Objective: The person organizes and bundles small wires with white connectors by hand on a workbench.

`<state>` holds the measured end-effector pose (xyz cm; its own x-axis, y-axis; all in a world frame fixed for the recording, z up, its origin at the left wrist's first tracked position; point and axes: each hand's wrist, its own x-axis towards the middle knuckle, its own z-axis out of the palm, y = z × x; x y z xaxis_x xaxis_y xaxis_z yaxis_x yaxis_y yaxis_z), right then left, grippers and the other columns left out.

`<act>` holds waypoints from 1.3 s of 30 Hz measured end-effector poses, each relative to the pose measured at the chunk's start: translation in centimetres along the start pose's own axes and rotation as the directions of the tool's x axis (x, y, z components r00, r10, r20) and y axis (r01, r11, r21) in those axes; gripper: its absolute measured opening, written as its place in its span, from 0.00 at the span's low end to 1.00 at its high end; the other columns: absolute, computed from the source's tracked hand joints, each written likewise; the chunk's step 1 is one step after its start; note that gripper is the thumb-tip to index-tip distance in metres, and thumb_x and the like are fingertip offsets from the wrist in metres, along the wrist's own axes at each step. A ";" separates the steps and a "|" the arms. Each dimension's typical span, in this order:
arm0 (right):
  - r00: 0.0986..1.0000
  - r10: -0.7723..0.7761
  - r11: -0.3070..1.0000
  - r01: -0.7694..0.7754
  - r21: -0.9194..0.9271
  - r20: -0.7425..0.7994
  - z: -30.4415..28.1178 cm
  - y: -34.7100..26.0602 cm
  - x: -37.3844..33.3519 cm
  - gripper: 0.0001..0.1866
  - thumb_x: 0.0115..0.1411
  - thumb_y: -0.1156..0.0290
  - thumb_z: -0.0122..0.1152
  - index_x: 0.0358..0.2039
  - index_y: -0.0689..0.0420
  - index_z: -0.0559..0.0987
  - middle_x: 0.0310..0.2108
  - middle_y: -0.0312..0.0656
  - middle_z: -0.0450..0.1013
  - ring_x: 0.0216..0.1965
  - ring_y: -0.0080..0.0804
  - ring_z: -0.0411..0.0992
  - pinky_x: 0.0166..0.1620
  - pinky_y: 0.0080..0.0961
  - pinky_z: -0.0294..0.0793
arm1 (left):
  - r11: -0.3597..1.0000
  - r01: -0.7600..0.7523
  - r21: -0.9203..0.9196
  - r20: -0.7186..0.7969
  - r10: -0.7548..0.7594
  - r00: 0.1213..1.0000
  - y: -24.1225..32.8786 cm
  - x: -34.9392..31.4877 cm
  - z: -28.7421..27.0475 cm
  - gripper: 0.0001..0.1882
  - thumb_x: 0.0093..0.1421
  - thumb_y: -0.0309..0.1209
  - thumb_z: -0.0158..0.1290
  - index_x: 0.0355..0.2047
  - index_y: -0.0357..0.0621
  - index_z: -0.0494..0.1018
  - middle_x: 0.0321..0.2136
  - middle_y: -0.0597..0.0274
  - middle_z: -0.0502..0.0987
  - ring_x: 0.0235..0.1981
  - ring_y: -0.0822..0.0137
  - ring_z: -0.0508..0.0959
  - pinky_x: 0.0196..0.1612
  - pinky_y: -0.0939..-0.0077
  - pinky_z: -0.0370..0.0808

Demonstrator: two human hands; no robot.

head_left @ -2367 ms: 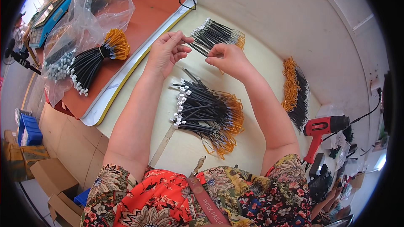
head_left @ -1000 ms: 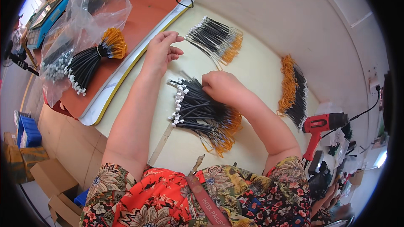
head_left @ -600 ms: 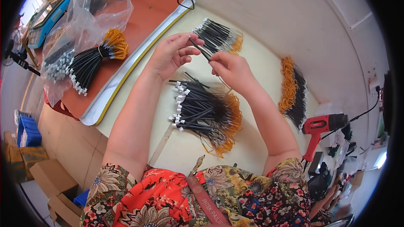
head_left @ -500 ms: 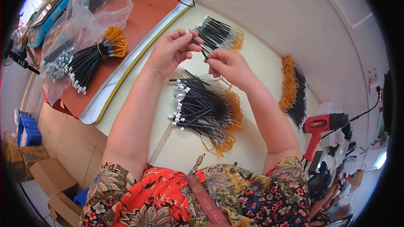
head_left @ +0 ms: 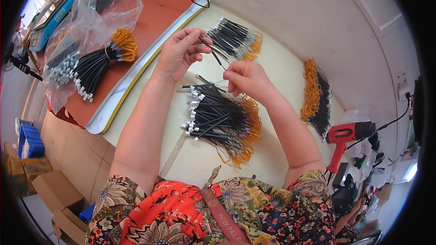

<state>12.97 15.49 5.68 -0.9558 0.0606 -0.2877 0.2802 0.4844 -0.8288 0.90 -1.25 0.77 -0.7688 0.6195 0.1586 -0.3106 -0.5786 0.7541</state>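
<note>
Right hand (head_left: 247, 80) lower, on black cable (head_left: 216, 56)

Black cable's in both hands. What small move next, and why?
Probably lower the black cable toward the far row of cables: the left hand and right hand hold it between them, and that row lies just beyond, laid roughly side by side.

Head view, one: wide fisheye, upright. We look down from the wearer's head, past near shirt (head_left: 163, 208) and forearms (head_left: 141, 127), onto the table (head_left: 195, 168); wall (head_left: 318, 27) beyond, floor (head_left: 77, 145) at left.
</note>
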 end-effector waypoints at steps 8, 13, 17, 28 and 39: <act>0.982 -0.189 0.973 0.185 0.136 0.017 -0.6 0.1 2.3 0.13 0.58 0.66 0.53 0.32 0.63 0.77 0.28 0.37 0.75 0.32 0.21 0.73 0.38 0.19 0.71 | 0.997 0.080 0.021 0.033 -0.081 0.996 0.0 -0.4 0.9 0.11 0.63 0.35 0.45 0.38 0.40 0.69 0.32 0.54 0.77 0.28 0.71 0.79 0.22 0.87 0.73; 0.985 -0.165 0.985 0.167 0.036 -0.051 -0.7 0.0 2.7 0.10 0.53 0.67 0.59 0.28 0.62 0.77 0.25 0.36 0.75 0.29 0.21 0.71 0.35 0.20 0.70 | 0.996 0.094 0.010 0.033 -0.094 0.995 0.1 -0.3 1.0 0.11 0.63 0.35 0.44 0.38 0.42 0.69 0.33 0.54 0.77 0.29 0.70 0.80 0.22 0.87 0.73; 0.986 -0.142 0.989 0.137 -0.051 -0.088 -0.7 -0.2 2.6 0.10 0.50 0.67 0.62 0.27 0.61 0.77 0.24 0.37 0.74 0.27 0.20 0.70 0.33 0.21 0.69 | 0.996 0.077 0.045 -0.030 -0.076 0.997 0.1 -0.3 0.7 0.09 0.62 0.35 0.46 0.36 0.43 0.69 0.33 0.55 0.77 0.29 0.70 0.80 0.22 0.87 0.73; 0.980 -0.148 0.976 0.123 -0.177 -0.134 -0.8 0.0 3.0 0.13 0.48 0.63 0.62 0.27 0.60 0.77 0.24 0.40 0.75 0.29 0.28 0.73 0.35 0.25 0.71 | 0.996 0.078 0.052 -0.075 -0.074 0.994 -0.2 0.0 0.2 0.10 0.61 0.37 0.48 0.34 0.43 0.69 0.33 0.54 0.77 0.27 0.72 0.79 0.23 0.86 0.73; 0.979 -0.132 0.962 0.088 -0.259 -0.157 -1.2 -0.6 2.9 0.11 0.48 0.64 0.61 0.27 0.59 0.77 0.24 0.41 0.75 0.28 0.30 0.73 0.32 0.29 0.71 | 0.992 0.096 0.077 -0.084 -0.090 0.992 -0.1 0.0 0.2 0.14 0.62 0.40 0.47 0.38 0.42 0.68 0.36 0.53 0.76 0.26 0.70 0.78 0.24 0.85 0.73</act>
<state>9.95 16.42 5.99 -0.9864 0.1326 -0.0966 0.1621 0.6971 -0.6984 1.07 -1.07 0.79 -0.7821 0.6221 0.0362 -0.3391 -0.4736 0.8128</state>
